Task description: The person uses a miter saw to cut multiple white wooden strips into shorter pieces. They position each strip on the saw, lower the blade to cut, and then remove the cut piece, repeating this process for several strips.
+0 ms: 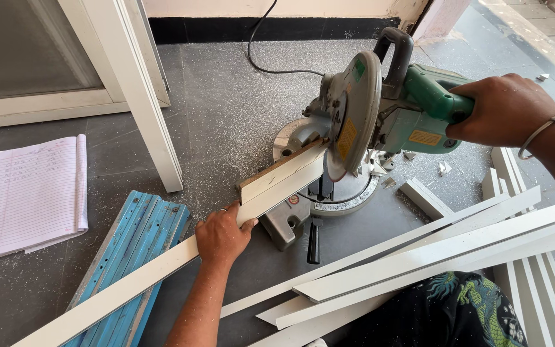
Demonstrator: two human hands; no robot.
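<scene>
Mitre saw point(354, 122) on the floor, white strip point(162, 263) laid across its base.
Left hand point(221, 236) clamps the strip flat, clear of the blade point(352, 115); right hand point(502, 110), wrapped round the green handle point(435, 96), steadies the saw head.

floor left of the mitre saw point(361, 122) open, dusty grey, up to the white frame post point(146, 96). blue slatted panel point(130, 257) and lined notepad point(36, 193) take the lower-left floor. long white strip point(162, 263) lies diagonally across the panel into the blade. right side blocked by a stack of white strips point(444, 250). black cord point(258, 51) crosses the floor behind the saw.
</scene>
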